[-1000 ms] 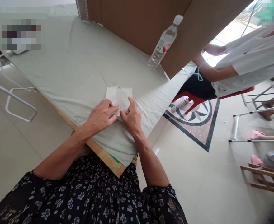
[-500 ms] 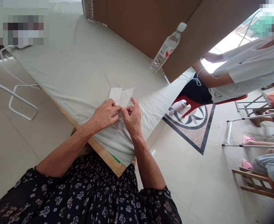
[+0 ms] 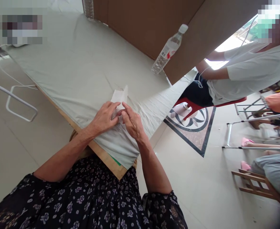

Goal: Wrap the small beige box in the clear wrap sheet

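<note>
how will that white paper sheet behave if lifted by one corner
Probably floppy and very light: the white paper sheet looks thin and bends where the left hand and right hand pinch it. It likely creases easily and may slide on the tablecloth.

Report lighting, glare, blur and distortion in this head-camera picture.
Head view: even daylight; bright opening behind the seated person blown out; wide-angle tilt skews the table; pixelated patches in both top corners; left hand, right hand and folded white paper sharp.
</note>
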`<action>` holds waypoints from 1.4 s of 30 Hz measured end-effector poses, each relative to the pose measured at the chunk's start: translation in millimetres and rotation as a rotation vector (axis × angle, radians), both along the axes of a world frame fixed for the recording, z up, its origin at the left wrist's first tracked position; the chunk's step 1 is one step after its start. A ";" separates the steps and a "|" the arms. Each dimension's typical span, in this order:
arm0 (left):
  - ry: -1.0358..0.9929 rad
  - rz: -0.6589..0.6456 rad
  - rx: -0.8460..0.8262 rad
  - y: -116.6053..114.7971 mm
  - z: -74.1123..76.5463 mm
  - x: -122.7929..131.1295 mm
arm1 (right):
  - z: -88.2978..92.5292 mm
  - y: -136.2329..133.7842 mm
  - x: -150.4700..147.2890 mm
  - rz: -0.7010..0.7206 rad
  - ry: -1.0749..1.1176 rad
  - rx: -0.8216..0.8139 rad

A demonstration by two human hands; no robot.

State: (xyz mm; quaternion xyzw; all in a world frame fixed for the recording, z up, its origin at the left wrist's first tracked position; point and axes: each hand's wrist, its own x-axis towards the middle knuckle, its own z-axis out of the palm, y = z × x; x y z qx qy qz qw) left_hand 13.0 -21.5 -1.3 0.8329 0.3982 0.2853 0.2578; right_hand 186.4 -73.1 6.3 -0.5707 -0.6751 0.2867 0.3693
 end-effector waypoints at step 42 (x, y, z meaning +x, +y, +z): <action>0.113 0.020 -0.087 7.5 10.1 3.9 | -15.8 43.5 33.8 -0.354 0.119 -0.084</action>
